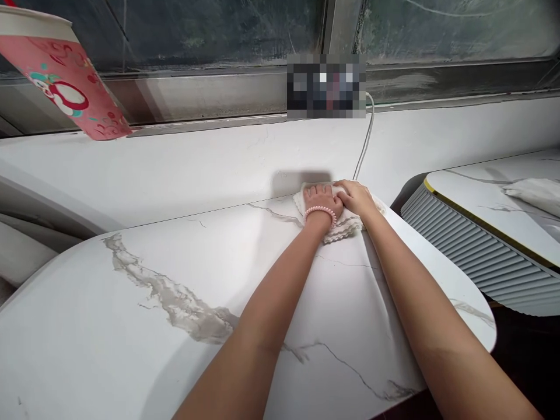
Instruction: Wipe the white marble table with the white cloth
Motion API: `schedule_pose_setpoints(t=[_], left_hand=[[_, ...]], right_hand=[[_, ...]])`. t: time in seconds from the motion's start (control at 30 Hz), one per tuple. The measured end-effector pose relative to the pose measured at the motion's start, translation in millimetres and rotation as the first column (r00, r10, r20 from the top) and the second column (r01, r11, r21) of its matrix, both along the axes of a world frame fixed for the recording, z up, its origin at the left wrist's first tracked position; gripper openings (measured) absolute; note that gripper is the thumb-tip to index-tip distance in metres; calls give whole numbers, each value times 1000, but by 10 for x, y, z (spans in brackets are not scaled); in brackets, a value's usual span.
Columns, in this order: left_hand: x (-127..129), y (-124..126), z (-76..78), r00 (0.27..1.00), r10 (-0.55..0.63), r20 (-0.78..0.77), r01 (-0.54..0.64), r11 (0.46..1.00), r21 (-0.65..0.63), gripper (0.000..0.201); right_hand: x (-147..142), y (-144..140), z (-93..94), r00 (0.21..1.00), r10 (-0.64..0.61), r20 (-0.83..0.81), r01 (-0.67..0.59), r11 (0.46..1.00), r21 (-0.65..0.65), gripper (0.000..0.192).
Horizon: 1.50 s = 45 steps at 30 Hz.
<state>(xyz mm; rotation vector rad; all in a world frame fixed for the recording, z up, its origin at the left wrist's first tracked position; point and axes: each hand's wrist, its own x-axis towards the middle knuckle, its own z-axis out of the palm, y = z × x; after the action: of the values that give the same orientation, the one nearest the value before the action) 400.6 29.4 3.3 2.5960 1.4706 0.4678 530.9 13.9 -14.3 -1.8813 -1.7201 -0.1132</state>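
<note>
Keep both hands, left hand (322,199) and right hand (356,197), pressing flat, fingers spread ungrasping on the cloth (345,224) at the table (175,280) edge.

Cloth (345,224): mostly covered by left hand (322,201) and right hand (356,197); only the frilled edges show. Palms and fingertips are hidden against it, so the grip cannot be read.

Cup (61,76), upper left: cut by the left and top frame edges; rim and base are out of view, print only partly legible.

Pixelated block (326,86), top centre: contents blurred out. Cable (365,140) runs up behind it; its upper end is hidden, its lower end disappears behind the hands.

Second table (481,198), right: cut by the right edge. White bundle (536,195) on it is also cut off; cannot tell what it is.

Both forearms leave at the bottom edge. The view through the window (196,29) is too murky to make out.
</note>
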Motion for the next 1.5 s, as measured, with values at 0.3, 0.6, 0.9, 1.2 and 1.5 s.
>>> schedule_pose_setpoints(t=[0.3, 0.6, 0.9, 1.2, 1.5], left_hand=[[-150, -237, -10, 998, -29, -49, 28, 999, -26, 57], [-521, -832, 43, 996, -24, -83, 19, 998, -63, 58], [-1197, -1684, 16, 989, -110, -102, 105, 993, -53, 57], [-1935, -2131, 12, 986, -82, -147, 82, 997, -11, 56], [-2020, -1853, 25, 989, -59, -136, 61, 998, 5, 53]], right_hand=[[-155, -277, 32, 999, 35, 38, -35, 999, -4, 40], [-516, -848, 43, 999, 45, 15, -45, 999, 10, 38], [-1242, -1838, 30, 999, 0, -33, 1, 1000, 31, 38], [-1921, -2228, 12, 995, 97, -32, -96, 995, 19, 38], [-2065, -1962, 92, 994, 108, 3, -108, 994, -22, 39]])
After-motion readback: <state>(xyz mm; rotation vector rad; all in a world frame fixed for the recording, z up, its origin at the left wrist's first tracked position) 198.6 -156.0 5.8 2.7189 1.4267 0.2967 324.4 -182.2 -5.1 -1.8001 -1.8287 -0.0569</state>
